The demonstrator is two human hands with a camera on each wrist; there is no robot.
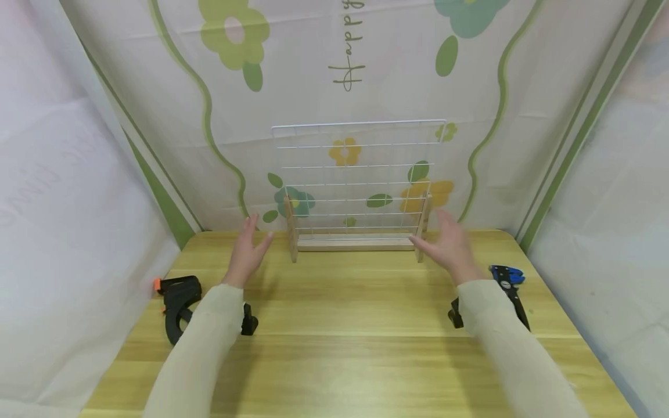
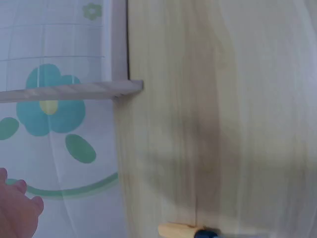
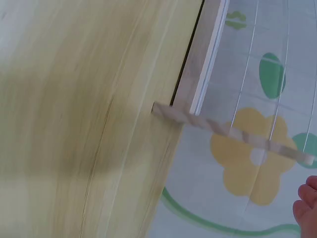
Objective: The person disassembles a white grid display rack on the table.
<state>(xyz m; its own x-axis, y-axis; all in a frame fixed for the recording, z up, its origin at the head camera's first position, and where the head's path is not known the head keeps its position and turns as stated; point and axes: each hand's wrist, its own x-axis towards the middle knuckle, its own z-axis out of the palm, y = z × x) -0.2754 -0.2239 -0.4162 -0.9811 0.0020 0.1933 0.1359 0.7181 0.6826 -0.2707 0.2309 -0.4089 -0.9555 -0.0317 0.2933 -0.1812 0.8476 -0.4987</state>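
Observation:
A white wire grid (image 1: 358, 123) stands upright at the back of the table in a wooden stand (image 1: 355, 247) with two side posts. To its left, my left hand (image 1: 244, 255) reaches forward with thumb and fingers spread, apart from the near post (image 1: 291, 232). My right hand (image 1: 450, 248) is spread likewise at the right post (image 1: 423, 223), its thumb overlapping that post in the head view. Nothing is held in either hand. Only curved fingertips (image 2: 20, 208) of the left hand show in the left wrist view, and a few right fingertips (image 3: 308, 198) in the right wrist view.
A black tool with orange tips (image 1: 180, 296) lies on the wooden table (image 1: 334, 371) at left, partly behind the left sleeve. At right lies a black and blue plier-like tool (image 1: 508, 281). Printed fabric walls (image 1: 366, 98) enclose the table's back and sides.

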